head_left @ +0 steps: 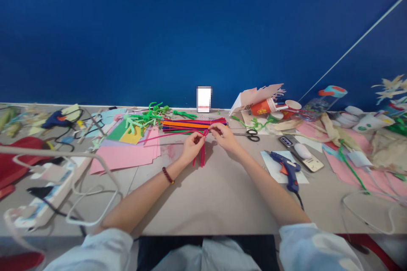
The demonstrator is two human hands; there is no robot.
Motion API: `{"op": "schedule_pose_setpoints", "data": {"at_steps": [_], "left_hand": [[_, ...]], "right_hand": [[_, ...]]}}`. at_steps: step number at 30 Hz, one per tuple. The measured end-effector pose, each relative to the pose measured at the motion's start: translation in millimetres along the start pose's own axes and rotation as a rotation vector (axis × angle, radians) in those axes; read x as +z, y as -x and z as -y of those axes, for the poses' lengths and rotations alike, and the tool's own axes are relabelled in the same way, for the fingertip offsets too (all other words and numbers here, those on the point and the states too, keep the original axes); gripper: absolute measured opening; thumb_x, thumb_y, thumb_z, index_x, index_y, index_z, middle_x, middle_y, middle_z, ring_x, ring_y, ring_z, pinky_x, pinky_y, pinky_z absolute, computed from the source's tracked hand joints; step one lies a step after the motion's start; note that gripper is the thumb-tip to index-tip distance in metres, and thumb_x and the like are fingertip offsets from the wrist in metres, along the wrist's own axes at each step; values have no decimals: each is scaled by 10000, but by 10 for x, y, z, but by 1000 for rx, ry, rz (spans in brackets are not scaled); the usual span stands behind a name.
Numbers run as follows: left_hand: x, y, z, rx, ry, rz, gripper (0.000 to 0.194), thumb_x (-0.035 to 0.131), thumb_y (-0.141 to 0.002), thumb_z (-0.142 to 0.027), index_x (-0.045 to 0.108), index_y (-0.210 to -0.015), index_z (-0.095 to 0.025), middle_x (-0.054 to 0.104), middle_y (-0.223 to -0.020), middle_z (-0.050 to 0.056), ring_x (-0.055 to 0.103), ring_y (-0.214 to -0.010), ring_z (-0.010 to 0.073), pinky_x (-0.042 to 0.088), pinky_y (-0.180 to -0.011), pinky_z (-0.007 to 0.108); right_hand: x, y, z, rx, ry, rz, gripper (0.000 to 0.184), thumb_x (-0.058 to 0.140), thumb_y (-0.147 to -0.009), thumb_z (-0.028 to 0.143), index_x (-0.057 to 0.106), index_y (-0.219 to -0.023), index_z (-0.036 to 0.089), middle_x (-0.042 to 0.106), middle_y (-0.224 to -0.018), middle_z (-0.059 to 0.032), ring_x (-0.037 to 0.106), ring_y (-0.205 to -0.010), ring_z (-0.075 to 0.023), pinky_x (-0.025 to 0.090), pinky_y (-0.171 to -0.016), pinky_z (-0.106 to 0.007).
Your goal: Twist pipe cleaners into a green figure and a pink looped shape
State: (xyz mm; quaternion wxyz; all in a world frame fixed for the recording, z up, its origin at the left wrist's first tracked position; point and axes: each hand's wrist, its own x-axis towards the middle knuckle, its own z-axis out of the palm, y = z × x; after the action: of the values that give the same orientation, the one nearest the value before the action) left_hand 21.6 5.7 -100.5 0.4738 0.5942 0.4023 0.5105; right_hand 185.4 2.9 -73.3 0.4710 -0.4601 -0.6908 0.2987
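Note:
Both my hands meet over the table middle on a bundle of pink pipe cleaners (202, 156). My left hand (191, 147) pinches the bundle near its top, fingers closed, a dark red bracelet on the wrist. My right hand (225, 135) is closed on a pink strand that is looped around the bundle's top. One long pink strand trails left toward the coloured paper. The bundle's loose ends hang down toward me on the table. Just behind my hands lies a pile of straight pipe cleaners (190, 125) in orange, red and other colours.
Pink paper sheets (127, 154) and green twisted pipe cleaners (149, 117) lie left. A power strip with white cables (47, 203) sits near left. Black scissors (252, 135), a blue glue gun (288, 169), a phone (300, 152) and paper cups (270, 107) lie right.

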Motion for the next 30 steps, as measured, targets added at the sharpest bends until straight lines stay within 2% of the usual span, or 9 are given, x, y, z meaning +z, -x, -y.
{"op": "schedule_pose_setpoints", "data": {"at_steps": [2,5,8,11,18,22,26,30], "left_hand": [[6,10,-19,-3,-3,-1,158,648,-741,-268,567,-651,-167,518,-591,-20,440,-551,104,332,-544,217],[18,24,-11,-38,22,-20,143,678,-724,-274,602,-674,-164,558,-617,-9,471,-572,111,356,-564,221],[21,32,8,-98,64,-30,141,692,-725,-294,638,-721,-164,607,-671,12,516,-614,125,391,-611,231],[10,29,-11,-68,86,14,140,691,-735,-306,650,-751,-173,630,-724,26,553,-681,140,418,-673,240],[-38,17,-119,-55,50,119,229,664,-751,-395,663,-791,-170,648,-759,28,552,-684,149,443,-677,263],[-44,26,-79,-90,75,69,258,665,-742,-430,658,-784,-175,632,-713,25,564,-680,158,447,-647,263],[-21,2,11,-88,146,16,276,711,-696,-433,630,-723,-170,601,-686,15,533,-639,131,424,-602,241],[8,-24,82,-147,221,25,322,725,-670,-456,582,-684,-167,538,-626,-22,457,-558,91,381,-540,215]], "right_hand": [[38,-3,-35,143,-142,-34,170,559,-836,363,595,-871,201,613,-808,-27,576,-704,-153,463,-594,-259],[80,8,-62,318,-290,-10,257,642,-763,435,591,-788,184,594,-706,-7,554,-605,-130,445,-519,-230],[103,25,-55,358,-365,24,301,681,-726,452,592,-768,167,598,-694,-7,535,-562,-109,418,-493,-208],[113,36,-30,360,-391,20,300,683,-723,445,590,-766,163,592,-689,1,523,-546,-96,421,-507,-208],[140,21,-57,293,-341,-16,254,652,-748,420,603,-782,172,600,-724,-8,555,-632,-123,450,-546,-226],[165,12,-91,152,-249,-115,192,653,-753,356,594,-814,185,601,-783,-13,570,-664,-132,457,-561,-235],[173,42,-50,-32,-16,-107,118,592,-814,293,650,-817,191,573,-833,-34,564,-681,-132,468,-606,-256],[203,70,-15,-58,92,-134,136,577,-827,276,683,-819,191,562,-792,-40,544,-653,-139,457,-598,-272]]}}
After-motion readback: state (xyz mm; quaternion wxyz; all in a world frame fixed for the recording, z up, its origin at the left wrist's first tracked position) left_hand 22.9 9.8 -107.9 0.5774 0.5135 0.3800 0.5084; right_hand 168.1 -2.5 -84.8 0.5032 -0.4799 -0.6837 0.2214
